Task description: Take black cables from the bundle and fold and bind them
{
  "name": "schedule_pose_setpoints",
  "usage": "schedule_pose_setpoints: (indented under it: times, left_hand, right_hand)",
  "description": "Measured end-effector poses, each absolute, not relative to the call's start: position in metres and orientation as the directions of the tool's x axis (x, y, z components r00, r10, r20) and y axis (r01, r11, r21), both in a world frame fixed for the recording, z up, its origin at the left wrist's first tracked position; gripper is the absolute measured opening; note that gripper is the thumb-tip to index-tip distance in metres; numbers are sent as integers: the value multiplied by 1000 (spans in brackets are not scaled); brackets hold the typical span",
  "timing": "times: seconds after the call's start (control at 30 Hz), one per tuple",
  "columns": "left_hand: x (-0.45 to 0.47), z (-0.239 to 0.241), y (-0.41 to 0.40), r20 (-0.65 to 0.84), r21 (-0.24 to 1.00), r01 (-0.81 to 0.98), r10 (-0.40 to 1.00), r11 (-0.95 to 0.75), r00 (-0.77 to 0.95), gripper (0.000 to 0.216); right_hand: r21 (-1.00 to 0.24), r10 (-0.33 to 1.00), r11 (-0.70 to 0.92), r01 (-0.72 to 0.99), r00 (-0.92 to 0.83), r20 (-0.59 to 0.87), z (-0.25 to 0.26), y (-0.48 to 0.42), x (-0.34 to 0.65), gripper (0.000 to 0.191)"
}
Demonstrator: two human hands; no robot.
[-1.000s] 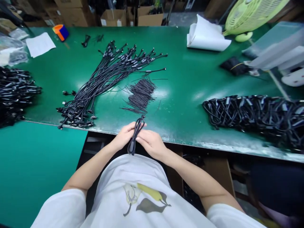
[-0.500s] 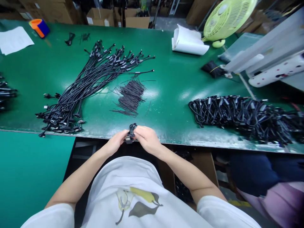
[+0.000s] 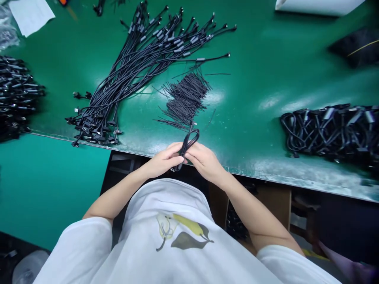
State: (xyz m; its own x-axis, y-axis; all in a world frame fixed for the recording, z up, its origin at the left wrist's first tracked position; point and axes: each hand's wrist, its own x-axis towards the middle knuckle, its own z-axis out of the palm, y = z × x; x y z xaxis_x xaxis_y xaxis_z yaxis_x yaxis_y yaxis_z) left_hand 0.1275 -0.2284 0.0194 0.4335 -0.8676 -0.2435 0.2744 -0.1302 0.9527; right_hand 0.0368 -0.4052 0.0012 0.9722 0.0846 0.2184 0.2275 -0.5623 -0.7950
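A black cable [image 3: 189, 138], folded into a narrow looped bundle, is held between both hands over the front edge of the table. My left hand [image 3: 165, 159] pinches its lower part from the left. From the right, my right hand [image 3: 204, 161] closes its fingers on the same bundle; its fingertips are partly hidden. The cable's loop points away from me, and a connector shows at the near end. Just beyond the hands lies a pile of short black twist ties [image 3: 188, 96]. Long straight black cables [image 3: 118, 83] with connectors are fanned out to the left of it.
Bundled black cables [image 3: 331, 132] lie along the right of the green table [image 3: 251, 86], and another heap of cables [image 3: 17, 94] is at the far left. A paper sheet [image 3: 32, 15], a white object [image 3: 319, 6] and a black bundle [image 3: 357, 47] are farther back.
The view has tilted down and closer. The cable bundle has turned in my hands, so its loop now sticks out away from me. Both hands still hold it.
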Motion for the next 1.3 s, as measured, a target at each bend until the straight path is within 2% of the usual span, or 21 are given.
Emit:
schedule_pose_setpoints:
  times: [0.17, 0.23, 0.4, 0.47, 0.53, 0.6, 0.67, 0.73, 0.83, 0.93, 1.03, 1.17, 1.23, 1.3]
  left_hand:
    - [134, 22, -235, -266, 964, 88, -875, -252, 405, 53]
    - [137, 21, -236, -276, 959, 55, -871, -278, 407, 53]
    - [146, 13, -237, -332, 941, 57, -875, -334, 352, 56]
    - [148, 11, -238, -336, 932, -13, -876, -363, 346, 55]
    - [149, 9, -241, -326, 927, -52, -867, -372, 377, 53]
    - [149, 6, -246, -319, 937, -4, -858, -350, 403, 50]
    - [148, 2, -249, -314, 947, 68, -863, -313, 396, 52]
    - [151, -3, -250, -302, 953, 108, -855, -284, 421, 65]
    - [160, -10, -244, -294, 954, 127, -768, -271, 569, 80]
    - [169, -13, -232, -329, 940, 148, -702, -307, 631, 62]
    - [176, -13, -220, -376, 911, 123, -672, -394, 638, 48]
    - [188, -11, -213, -260, 859, -124, -630, -497, 732, 44]
    - [198, -7, -211, -162, 801, -263, -618, -538, 770, 41]
    - [210, -4, -205, -70, 719, -368, -588, -590, 806, 42]
  right_hand:
    - [-819, -105, -561, 119, 971, 213, -4, -403, 39, 28]
    - [-784, -158, -614, 89, 960, 233, -9, -401, 38, 26]
    - [-460, -195, -887, 45, 866, 461, -21, -406, 36, 28]
    - [-387, -151, -921, 39, 881, 448, -24, -414, 39, 33]
    - [-337, -13, -935, 112, 937, 349, -28, -423, 44, 33]
    - [-306, 105, -935, 179, 964, 244, -31, -432, 47, 33]
    - [-291, 105, -942, 167, 970, 219, -35, -439, 46, 32]
    - [-308, 32, -944, 116, 964, 265, -39, -446, 42, 29]
    - [-343, -128, -939, -6, 933, 336, -45, -458, 33, 28]
    - [-297, -267, -940, -169, 906, 328, -49, -471, 23, 30]
    - [-270, -338, -927, -260, 892, 300, -47, -486, 13, 34]
    - [-291, -471, -874, -389, 824, 315, -33, -527, -9, 37]
    - [-277, -568, -823, -497, 712, 413, -23, -561, -27, 39]
    - [-206, -626, -739, -641, 543, 560, -15, -602, -47, 42]
